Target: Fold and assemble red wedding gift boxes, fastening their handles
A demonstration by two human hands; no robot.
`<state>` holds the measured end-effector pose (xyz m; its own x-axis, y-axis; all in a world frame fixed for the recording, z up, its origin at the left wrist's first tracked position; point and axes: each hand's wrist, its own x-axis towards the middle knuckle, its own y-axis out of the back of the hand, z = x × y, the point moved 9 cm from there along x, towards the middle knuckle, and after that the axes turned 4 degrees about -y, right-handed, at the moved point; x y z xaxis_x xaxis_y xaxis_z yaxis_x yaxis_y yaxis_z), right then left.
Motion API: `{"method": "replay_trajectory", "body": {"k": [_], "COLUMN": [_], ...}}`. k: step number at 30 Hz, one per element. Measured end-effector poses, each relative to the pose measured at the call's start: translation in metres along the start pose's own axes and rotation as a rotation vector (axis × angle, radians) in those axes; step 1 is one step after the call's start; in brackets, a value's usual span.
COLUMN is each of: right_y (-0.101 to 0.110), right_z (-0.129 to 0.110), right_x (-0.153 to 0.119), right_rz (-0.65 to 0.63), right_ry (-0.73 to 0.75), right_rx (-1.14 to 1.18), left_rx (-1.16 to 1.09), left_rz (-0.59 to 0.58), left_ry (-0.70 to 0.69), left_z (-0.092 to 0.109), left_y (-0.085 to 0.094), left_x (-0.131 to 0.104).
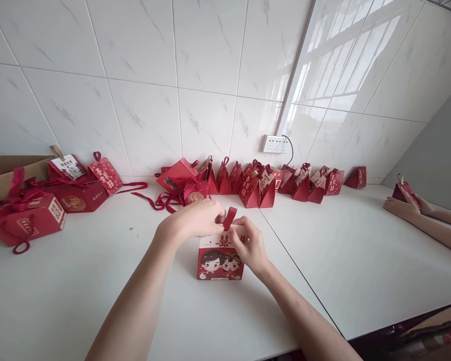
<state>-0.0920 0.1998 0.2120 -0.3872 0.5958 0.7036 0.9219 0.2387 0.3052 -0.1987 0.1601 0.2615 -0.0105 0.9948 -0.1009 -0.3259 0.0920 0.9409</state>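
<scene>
A red and white gift box [220, 263] with two cartoon figures printed on its front stands upright on the white table before me. A red ribbon loop [230, 217] rises from its top edge. My left hand [199, 219] is bent over the upper left of the box, fingers curled at the base of the loop. From the right, my right hand [250, 245] pinches the top edge, thumb across the front and fingers behind. The back of the box and some fingertips are hidden.
Several red gift boxes [251, 188] line the tiled wall, with loose red ribbon [161, 201] beside them. Bigger red boxes [32, 220] and a cardboard carton [22, 165] sit at left. At far right, another person's hands [402, 206] hold a small red box [404, 191]. A seam [300, 271] crosses the table.
</scene>
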Motion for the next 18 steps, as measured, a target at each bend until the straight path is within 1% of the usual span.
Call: {"method": "replay_trajectory", "body": {"k": [3, 8, 11, 14, 18], "right_y": [-0.0001, 0.0002, 0.0005, 0.0017, 0.0004], "right_z": [-0.0022, -0.0047, -0.0058, -0.0057, -0.0056], "right_x": [0.0003, 0.0007, 0.0012, 0.0015, 0.001], "right_rz": [0.002, -0.002, -0.014, -0.006, -0.006], "right_ry": [0.012, 0.033, 0.045, 0.043, 0.048], "right_rx": [-0.009, 0.011, 0.012, 0.021, 0.024], "left_rx": [-0.009, 0.021, 0.039, 0.067, 0.064], "left_rz": [-0.006, -0.03, -0.015, 0.004, -0.041], "left_ry": [-0.018, -0.004, -0.004, 0.028, 0.085], "left_z": [0.0005, -0.0026, -0.0012, -0.0004, -0.0026], "left_y": [-0.0006, -0.0028, -0.0022, -0.0009, -0.0044], "left_x": [0.0, 0.0009, 0.0007, 0.0001, -0.0004]}}
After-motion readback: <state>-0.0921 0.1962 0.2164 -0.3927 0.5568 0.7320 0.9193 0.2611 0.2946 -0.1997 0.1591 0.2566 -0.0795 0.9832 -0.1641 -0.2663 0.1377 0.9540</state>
